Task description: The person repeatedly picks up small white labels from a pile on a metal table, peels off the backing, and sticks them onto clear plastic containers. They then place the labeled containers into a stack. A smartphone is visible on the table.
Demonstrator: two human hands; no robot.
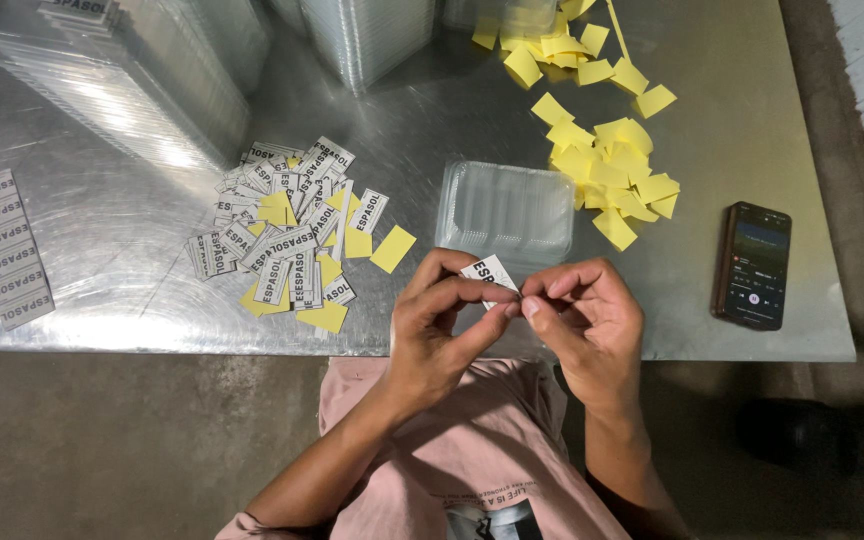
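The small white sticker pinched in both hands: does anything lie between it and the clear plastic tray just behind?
Nothing visible does. The sticker sits pinched between the left hand and right hand, directly in front of the clear plastic tray; no loose scraps lie between them.

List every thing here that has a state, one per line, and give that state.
Left hand: pinching the sticker.
Right hand: pinching the same sticker.
Sticker: held above the table edge.
Clear tray: lid shut, lying flat.
Phone: screen lit, face up.
Sticker pile: loose, scattered.
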